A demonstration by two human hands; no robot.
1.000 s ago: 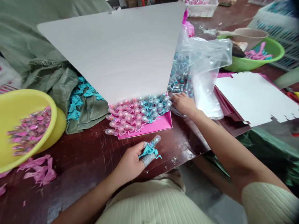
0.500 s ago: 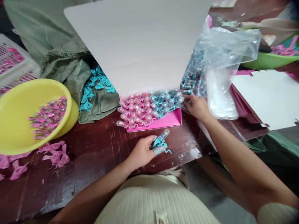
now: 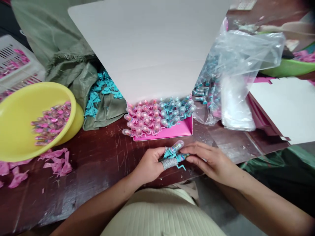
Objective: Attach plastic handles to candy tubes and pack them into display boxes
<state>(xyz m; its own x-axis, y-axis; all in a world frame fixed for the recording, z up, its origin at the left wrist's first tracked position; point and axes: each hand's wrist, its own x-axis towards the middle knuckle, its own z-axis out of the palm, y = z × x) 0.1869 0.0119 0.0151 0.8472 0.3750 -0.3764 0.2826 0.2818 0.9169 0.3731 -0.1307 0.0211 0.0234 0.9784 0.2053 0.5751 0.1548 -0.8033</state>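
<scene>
My left hand [image 3: 154, 162], with grey wrap on a finger, grips a turquoise plastic toy piece topped by a clear capsule [image 3: 177, 146]. A thin crank-shaped turquoise part sticks out below. My right hand [image 3: 211, 160] pinches a small capsule tube [image 3: 184, 157] against the turquoise piece; its far end is hidden by the fingers. Just beyond both hands stands a pink display box [image 3: 172, 131] with its large white lid [image 3: 150, 49] raised. Pink capsule toys [image 3: 142, 119] fill its left side and turquoise capsule toys [image 3: 178, 109] its right.
To the left, a yellow basin [image 3: 14, 127] holds pink capsule tubes, with pink plastic pieces [image 3: 59, 162] beside it. Turquoise pieces [image 3: 105, 85] lie on grey-green cloth. At right are turquoise-ended capsule tubes [image 3: 201, 93], a clear plastic bag [image 3: 236, 98] and flat white-and-pink cardboard [image 3: 278, 108].
My right hand has come back from the pile of tubes at the right to my left hand, bringing a capsule tube. My left hand still grips the turquoise piece.
</scene>
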